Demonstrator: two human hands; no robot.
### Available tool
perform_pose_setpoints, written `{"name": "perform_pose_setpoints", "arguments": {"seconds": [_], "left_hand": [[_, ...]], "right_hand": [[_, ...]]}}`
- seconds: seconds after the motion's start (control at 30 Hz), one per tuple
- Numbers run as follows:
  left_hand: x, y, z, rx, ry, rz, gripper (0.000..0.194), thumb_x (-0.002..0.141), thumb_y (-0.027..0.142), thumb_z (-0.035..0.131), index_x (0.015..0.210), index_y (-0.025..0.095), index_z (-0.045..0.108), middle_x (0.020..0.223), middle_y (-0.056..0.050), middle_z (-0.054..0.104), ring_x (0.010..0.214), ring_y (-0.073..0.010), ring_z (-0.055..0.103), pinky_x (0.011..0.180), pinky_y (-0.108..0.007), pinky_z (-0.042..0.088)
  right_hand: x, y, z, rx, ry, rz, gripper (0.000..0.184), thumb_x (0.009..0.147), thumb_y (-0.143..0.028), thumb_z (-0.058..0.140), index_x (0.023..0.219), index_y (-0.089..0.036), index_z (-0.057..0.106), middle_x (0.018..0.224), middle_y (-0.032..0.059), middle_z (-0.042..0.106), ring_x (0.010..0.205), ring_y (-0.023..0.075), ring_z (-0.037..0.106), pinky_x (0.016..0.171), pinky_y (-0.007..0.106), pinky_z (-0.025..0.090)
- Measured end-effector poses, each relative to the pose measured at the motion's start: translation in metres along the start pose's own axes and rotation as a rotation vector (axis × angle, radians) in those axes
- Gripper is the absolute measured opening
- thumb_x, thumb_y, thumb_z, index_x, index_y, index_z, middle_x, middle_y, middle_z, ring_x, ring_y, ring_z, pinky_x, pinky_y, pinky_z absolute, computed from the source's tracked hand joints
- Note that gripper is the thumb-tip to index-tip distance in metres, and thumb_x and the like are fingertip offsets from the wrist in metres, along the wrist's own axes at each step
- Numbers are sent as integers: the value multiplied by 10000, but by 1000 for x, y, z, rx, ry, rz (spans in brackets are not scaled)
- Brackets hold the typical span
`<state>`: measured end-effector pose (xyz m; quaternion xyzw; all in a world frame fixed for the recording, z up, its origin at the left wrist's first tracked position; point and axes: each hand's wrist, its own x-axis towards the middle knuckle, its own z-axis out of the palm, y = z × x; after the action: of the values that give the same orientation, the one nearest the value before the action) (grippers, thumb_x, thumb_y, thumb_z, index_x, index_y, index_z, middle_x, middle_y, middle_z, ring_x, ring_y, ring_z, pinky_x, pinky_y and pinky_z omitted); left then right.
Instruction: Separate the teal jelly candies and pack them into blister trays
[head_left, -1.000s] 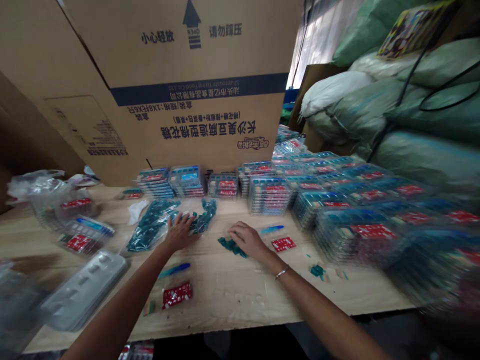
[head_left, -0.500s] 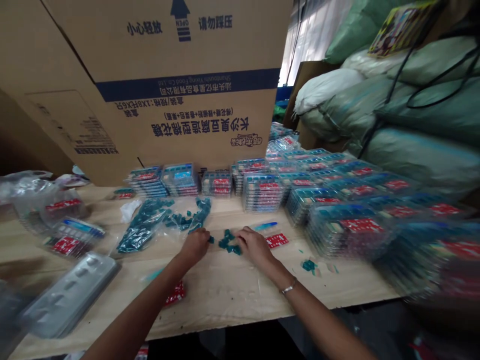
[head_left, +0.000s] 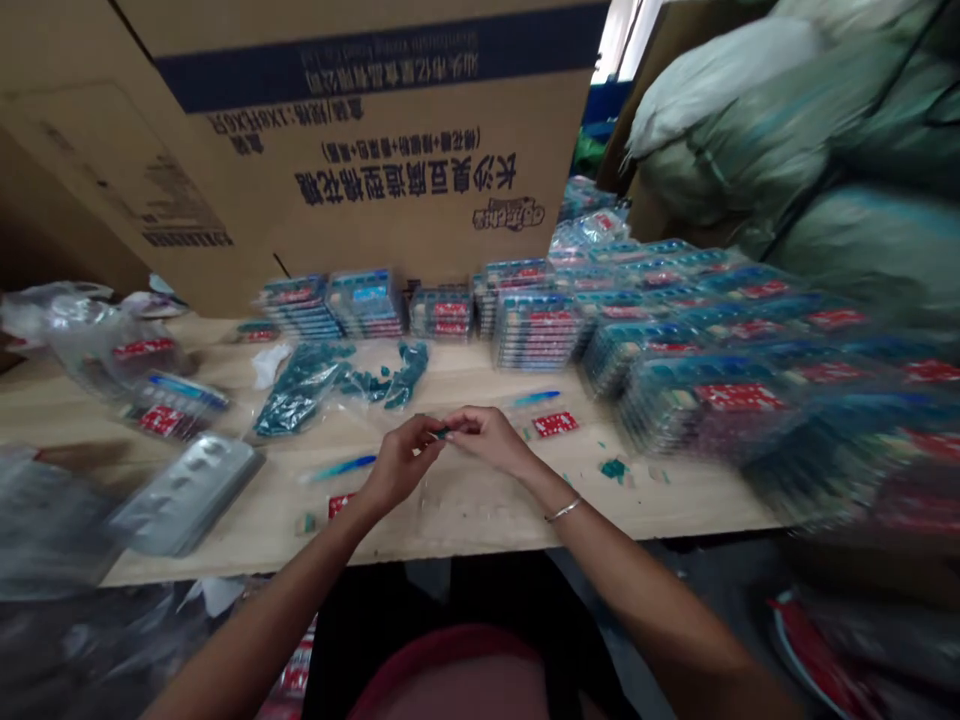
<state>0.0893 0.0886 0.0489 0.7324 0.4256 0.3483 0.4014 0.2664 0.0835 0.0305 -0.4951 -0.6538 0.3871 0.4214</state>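
My left hand (head_left: 405, 460) and my right hand (head_left: 489, 440) meet over the middle of the table, fingertips pinched together. A small dark teal piece (head_left: 441, 434) shows between them, mostly hidden by the fingers. Beyond the hands lies an open clear bag (head_left: 337, 385) of teal pieces. Right of my right hand are a blue-tipped stick (head_left: 537, 398) and a red patterned sachet (head_left: 555, 425). Another blue stick (head_left: 343, 468) and a partly covered red sachet (head_left: 341, 504) lie by my left forearm.
Stacks of filled clear trays (head_left: 536, 330) line the back and right. A big cardboard box (head_left: 405, 190) stands behind. Nested clear trays (head_left: 187, 495) lie at left. Teal scraps (head_left: 613, 468) sit at right, near the table's front edge. Large sacks (head_left: 750, 120) rise behind the stacks.
My hands have come together from either side of a loose cluster of teal pieces. That cluster no longer shows on the table. The view has tipped downward.
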Motion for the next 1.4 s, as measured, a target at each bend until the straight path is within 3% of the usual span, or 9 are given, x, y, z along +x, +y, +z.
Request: {"name": "perform_pose_setpoints", "arguments": {"seconds": [0.1,0.23,0.43,0.67,0.87,0.97,1.13,1.27,1.4], "left_hand": [[-18,11,16,-321,-10,-89,239,674,329,690,820,151,627,740,-19,661,671,-124,608,664,-247,476],[-42,20,23,-604,-170,-390,298,589,339,770,760,136,633,674,-7,666,577,-102,605,592,-228,467],[-60,36,34,-681,-240,-530,306,529,282,810,714,130,619,611,9,664,549,-106,634,536,-189,444],[-65,44,50,-844,-200,-691,347,452,245,834,680,134,597,623,-4,681,573,-120,649,600,-209,485],[-101,46,60,-619,-313,-456,278,627,360,741,674,161,552,539,32,596,458,-87,543,473,-195,396],[-108,43,58,-326,-324,-215,179,711,316,666,674,171,567,602,12,589,550,-114,542,530,-229,411],[-86,21,43,308,-233,256,109,716,223,663,822,203,644,906,-59,633,892,-222,559,775,-352,427],[-78,2,42,469,-269,340,39,778,200,596,769,194,634,923,-64,592,886,-211,548,760,-352,418],[-83,-2,46,506,-253,368,54,796,199,572,795,185,624,947,-70,571,906,-214,533,759,-356,410]], "right_hand": [[-34,-4,6,348,17,104,202,699,-258,676,877,-163,697,770,5,707,683,129,640,653,245,486],[-76,-7,10,533,44,277,243,645,-299,733,852,-173,710,723,-1,690,621,119,608,610,250,486],[-117,-16,11,588,137,347,222,592,-297,787,752,-184,681,712,-16,665,626,112,595,613,238,491],[-132,-27,4,575,184,366,286,597,-367,788,798,-181,707,747,3,699,667,140,632,691,280,497],[-174,-23,10,497,85,343,249,680,-384,737,837,-192,714,739,5,692,649,133,608,649,262,476],[-187,-19,8,386,61,285,188,729,-337,695,842,-187,696,702,1,661,597,121,578,570,238,459],[-160,-14,-9,-186,128,-100,191,845,-125,516,920,-189,680,859,55,651,799,158,600,711,277,480],[-137,-5,-13,-440,37,-279,236,873,-81,480,952,-190,674,891,65,653,834,166,597,730,276,486],[-132,-3,-15,-539,-7,-249,189,835,-65,544,882,-190,677,856,52,652,821,170,596,732,273,482]]}}
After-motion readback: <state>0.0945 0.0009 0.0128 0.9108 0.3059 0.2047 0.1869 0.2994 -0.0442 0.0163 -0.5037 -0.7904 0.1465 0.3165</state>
